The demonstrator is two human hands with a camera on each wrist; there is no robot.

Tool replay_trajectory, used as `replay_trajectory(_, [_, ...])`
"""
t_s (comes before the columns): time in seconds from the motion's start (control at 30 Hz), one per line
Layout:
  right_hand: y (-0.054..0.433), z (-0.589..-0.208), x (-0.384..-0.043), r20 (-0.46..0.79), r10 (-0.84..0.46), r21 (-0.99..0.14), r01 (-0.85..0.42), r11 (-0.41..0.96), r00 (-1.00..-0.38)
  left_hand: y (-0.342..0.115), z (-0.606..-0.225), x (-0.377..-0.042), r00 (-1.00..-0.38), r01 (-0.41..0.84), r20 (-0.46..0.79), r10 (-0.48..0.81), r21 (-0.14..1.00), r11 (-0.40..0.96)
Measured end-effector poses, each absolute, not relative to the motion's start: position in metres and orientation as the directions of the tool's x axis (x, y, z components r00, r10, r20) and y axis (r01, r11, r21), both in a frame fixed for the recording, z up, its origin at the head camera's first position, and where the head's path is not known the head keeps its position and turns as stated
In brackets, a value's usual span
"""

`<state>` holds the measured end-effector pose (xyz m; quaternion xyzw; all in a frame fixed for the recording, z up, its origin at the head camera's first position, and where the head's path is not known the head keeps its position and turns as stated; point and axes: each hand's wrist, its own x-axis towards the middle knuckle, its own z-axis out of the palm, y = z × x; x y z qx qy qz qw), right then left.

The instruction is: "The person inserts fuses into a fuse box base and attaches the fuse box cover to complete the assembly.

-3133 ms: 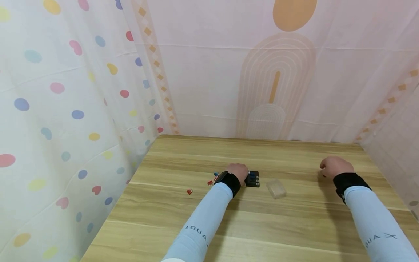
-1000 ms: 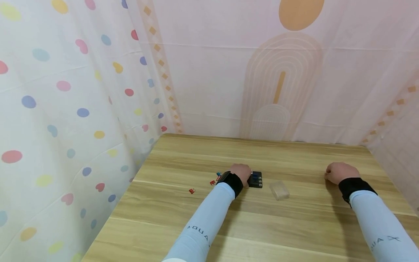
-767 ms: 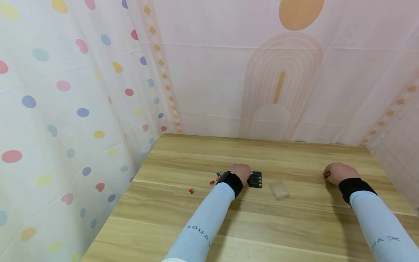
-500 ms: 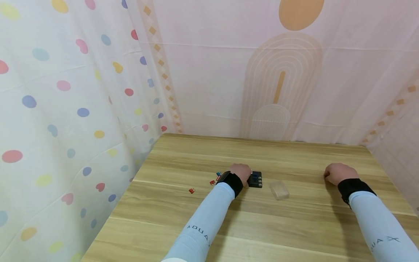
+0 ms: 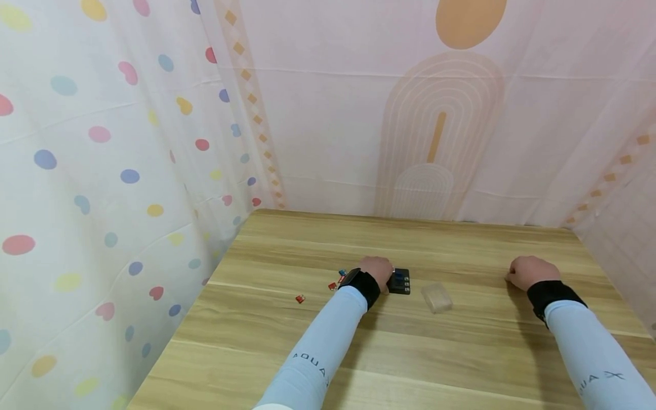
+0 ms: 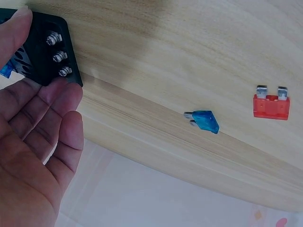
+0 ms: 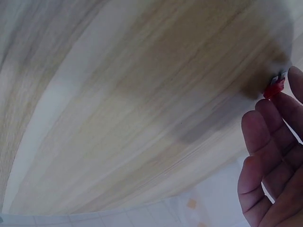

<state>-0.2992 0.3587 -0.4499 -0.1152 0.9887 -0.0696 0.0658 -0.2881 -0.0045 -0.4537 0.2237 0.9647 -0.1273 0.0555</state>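
My left hand [image 5: 376, 272] grips a black fuse block [image 6: 52, 47] by its edge, thumb on top and fingers at the side. Metal screw terminals line one side of the block, and part of a blue blade fuse [image 6: 6, 70] shows at it near the thumb. Off to the right, my right hand [image 5: 533, 272] is held over the table, apart from the block. It pinches a red blade fuse [image 7: 274, 88] at its fingertips, prongs pointing away from the palm. In the left wrist view, a loose blue blade fuse [image 6: 206, 121] and a loose red blade fuse [image 6: 271, 107] lie nearby.
A clear plastic cover [image 5: 437, 298] lies right of the block on the wooden table [image 5: 410, 353]. Left of my left wrist are several small fuses, with one red fuse [image 5: 300, 298] farther out. Patterned curtains [image 5: 328, 114] hang behind and to the left.
The view has shifted slightly. My left hand stays on the fuse block; my right hand has curled in a little and stays at the right. The loose fuses and cover have not moved.
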Motion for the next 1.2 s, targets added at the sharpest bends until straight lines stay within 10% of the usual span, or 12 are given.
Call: replay_trajectory(1.2, [0.3569, -0.4485, -0.2951, -0.088, -0.237, -0.162, -0.221, 0.962, -0.968, -0.0043, -0.4519, -0.2861, -0.890, 0.454, -0.174, 0.421, -0.263, 0.851])
